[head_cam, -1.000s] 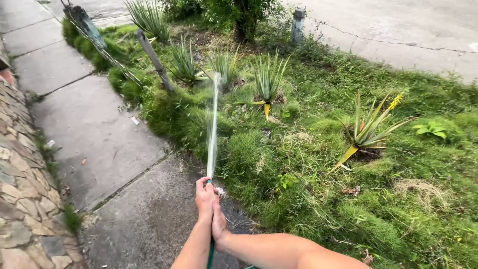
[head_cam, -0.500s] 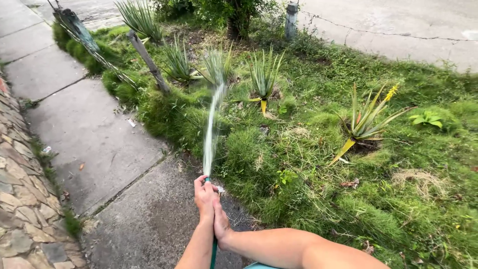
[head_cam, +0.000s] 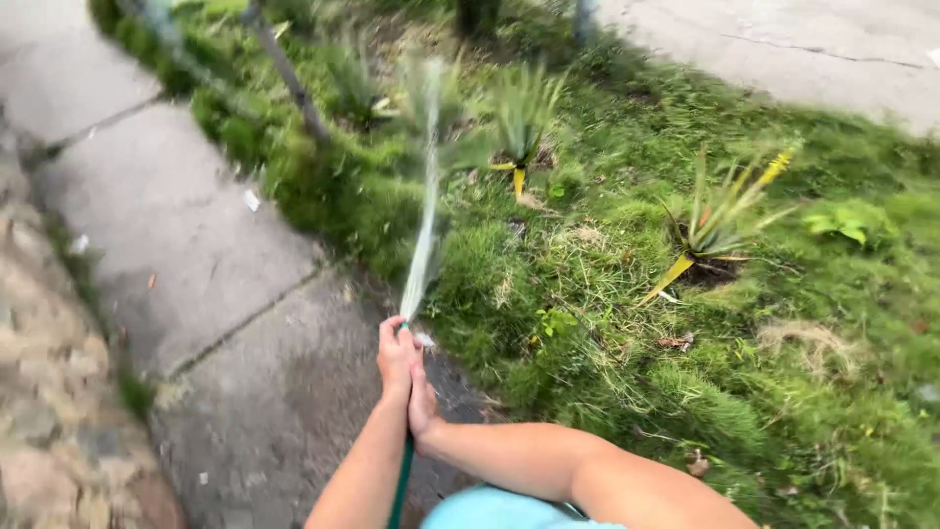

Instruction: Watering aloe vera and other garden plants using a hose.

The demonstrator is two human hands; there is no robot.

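Note:
Both hands hold the end of a green garden hose (head_cam: 400, 478) in front of me. My left hand (head_cam: 395, 355) wraps the hose near its tip, and my right hand (head_cam: 423, 404) grips just behind it. A stream of water (head_cam: 424, 225) shoots forward from the tip toward spiky green plants (head_cam: 521, 122) in the grass strip (head_cam: 607, 323). Another spiky plant with yellow leaves (head_cam: 715, 220) stands to the right of the stream.
A concrete sidewalk (head_cam: 186, 245) runs along the left, wet near my hands. A stone wall (head_cam: 39, 411) borders its left side. A leaning wooden post (head_cam: 286, 71) stands at the grass edge. A paved road (head_cam: 813, 49) lies at the far right.
The view has shifted forward and blurred. The hands have risen slightly in the picture, and the water stream still points at the spiky plants.

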